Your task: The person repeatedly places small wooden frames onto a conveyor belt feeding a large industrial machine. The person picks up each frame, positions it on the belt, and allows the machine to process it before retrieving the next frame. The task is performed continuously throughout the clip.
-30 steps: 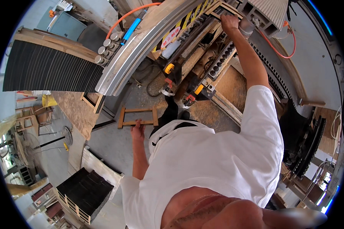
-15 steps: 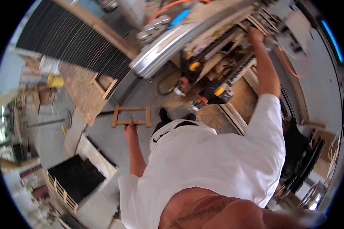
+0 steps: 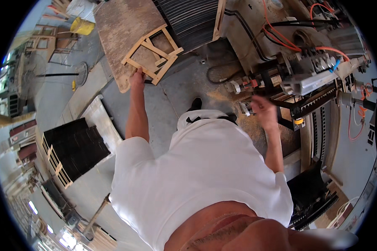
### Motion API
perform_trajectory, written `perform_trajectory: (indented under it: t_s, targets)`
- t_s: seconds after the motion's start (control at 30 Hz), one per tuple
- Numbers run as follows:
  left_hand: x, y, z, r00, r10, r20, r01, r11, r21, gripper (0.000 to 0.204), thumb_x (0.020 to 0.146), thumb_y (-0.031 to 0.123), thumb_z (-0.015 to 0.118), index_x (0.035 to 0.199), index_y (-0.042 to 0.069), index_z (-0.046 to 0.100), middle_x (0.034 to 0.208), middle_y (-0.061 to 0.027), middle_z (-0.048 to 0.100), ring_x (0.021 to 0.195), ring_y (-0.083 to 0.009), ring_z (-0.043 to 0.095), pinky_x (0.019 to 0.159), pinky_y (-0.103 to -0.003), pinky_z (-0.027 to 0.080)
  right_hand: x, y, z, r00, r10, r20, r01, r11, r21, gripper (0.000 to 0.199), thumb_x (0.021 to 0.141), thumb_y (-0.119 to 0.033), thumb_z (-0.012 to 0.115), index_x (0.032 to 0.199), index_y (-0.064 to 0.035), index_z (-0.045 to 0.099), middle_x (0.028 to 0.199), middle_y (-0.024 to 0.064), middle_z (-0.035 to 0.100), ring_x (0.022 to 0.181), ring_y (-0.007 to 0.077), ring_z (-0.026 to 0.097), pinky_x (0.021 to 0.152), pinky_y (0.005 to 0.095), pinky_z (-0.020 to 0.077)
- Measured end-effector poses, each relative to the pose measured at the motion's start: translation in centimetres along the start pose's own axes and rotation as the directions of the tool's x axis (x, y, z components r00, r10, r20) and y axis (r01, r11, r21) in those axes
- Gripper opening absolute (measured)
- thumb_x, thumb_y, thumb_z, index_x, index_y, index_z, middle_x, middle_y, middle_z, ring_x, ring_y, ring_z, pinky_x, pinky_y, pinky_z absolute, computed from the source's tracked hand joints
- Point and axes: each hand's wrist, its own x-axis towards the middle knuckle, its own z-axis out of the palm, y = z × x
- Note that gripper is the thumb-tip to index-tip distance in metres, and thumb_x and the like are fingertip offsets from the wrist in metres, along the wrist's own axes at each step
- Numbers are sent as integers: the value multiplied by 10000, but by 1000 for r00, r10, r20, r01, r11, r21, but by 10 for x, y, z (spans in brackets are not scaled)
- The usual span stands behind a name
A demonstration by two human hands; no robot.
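The left hand (image 3: 137,78) is closed around one rail of a small wooden frame (image 3: 152,54), held out over the concrete floor (image 3: 171,100). It looks light and stiff; a rail suits gripping. The right hand (image 3: 262,112) hangs half-open, holding nothing, near the machine (image 3: 305,75).

Frame (image 3: 151,54) sits ahead-left, resting on the board (image 3: 125,29); left hand (image 3: 137,77) at its near edge. Machine (image 3: 305,71) ahead-right, right hand (image 3: 263,111) just before it, blurred. Ribbed stack (image 3: 188,19) between board and machine, farther out. Crate (image 3: 73,150) on floor to the left. Bucket (image 3: 81,26) far left, beyond board.
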Motion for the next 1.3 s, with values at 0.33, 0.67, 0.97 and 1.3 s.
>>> perform_trajectory:
  t_s: [0.33,0.67,0.97,1.3]
  targets:
    - [119,20,92,1000,-8,21,-1,920,393,330,873,186,647,1125,-25,623,1079,-149,643,913,-240,649,730,-351,537,-115,136,111,866,498,49,-481,856,-191,206,770,-124,675,946,-18,677,802,139,687,761,218,678,671,330,507]
    - [138,-22,89,980,197,13,-183,880,439,276,842,130,629,1052,-48,635,1059,-209,652,969,-293,633,811,-358,493,-180,223,130,880,469,72,-473,881,33,98,815,-20,571,857,-6,658,722,62,664,680,110,613,633,265,489]
    - [30,-66,59,899,378,222,-437,733,521,277,865,185,531,894,-71,633,814,-179,651,756,-264,607,704,-387,469,-136,76,93,815,463,-348,-526,844,-107,198,853,-104,599,1027,-17,636,835,119,695,767,217,667,694,321,511]
    - [-151,-183,162,427,-548,720,-185,726,662,209,898,163,575,1073,50,591,864,-48,607,675,-128,580,554,-273,482,-282,-163,-133,734,-314,-602,-477,393,-786,266,805,-152,652,1052,-63,607,1057,113,627,989,307,582,870,412,449]
